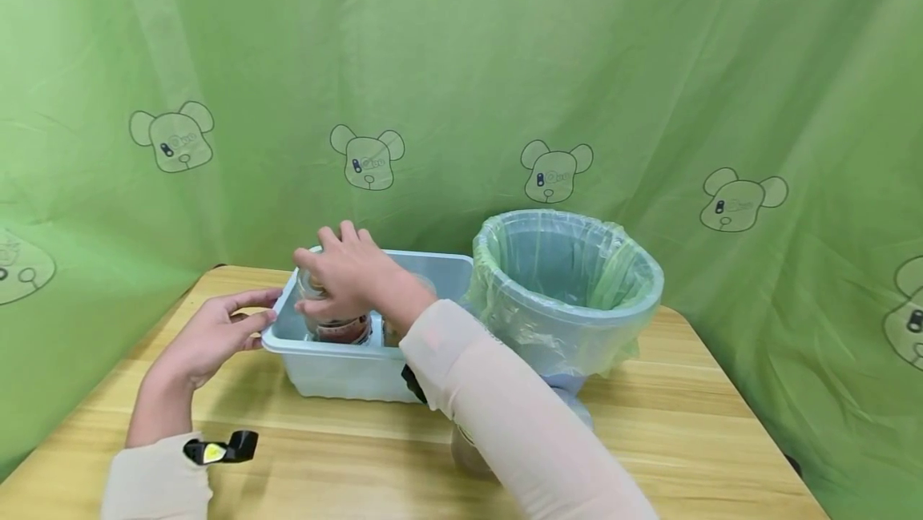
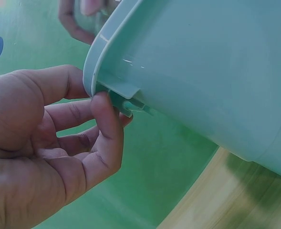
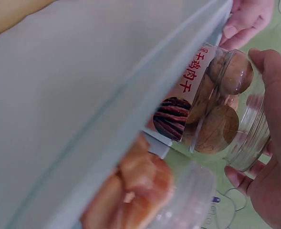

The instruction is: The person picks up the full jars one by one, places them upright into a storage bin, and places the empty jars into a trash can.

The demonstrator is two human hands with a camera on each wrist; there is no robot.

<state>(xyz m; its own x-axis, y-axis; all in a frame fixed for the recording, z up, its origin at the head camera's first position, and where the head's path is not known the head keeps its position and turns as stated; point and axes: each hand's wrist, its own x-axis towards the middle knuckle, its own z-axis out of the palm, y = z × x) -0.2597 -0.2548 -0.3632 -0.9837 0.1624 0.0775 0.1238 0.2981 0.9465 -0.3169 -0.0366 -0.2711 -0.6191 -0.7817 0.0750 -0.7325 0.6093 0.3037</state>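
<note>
**Insp:** Status of both hands, pls.

**Me:** My right hand is curled round the top of a clear round plastic jar with a red-and-white label — grip from above, fingers wrapped on the lid end. The jar stands inside the pale blue rectangular plastic bin, at its left end. The wrist view shows round brown pieces, walnut-like, packed inside the jar. My left hand pinches the bin's left rim, thumb under the lip, fingers on the edge, steadying it.

**Insp:** Step in hand?

**Me:** By my reading, the grasp stage: jar gripped, base apparently inside the bin. Can't tell if it's already off the bin floor.

**Insp:** Next move req'd?

**Me:** I judge a straight vertical lift to clear the bin wall, w/ the left hand holding the bin down so it doesn't tip or slide. A second clear container with orange-brown contents sits just beside the jar — avoid knocking it.

**Insp:** Surface & surroundings?

**Me:** Light wood-grain table. A round pale blue waste bin lined with a green plastic bag stands just right of the rectangular bin. Backdrop is a green cloth printed with cartoon bear heads, on all sides.
</note>
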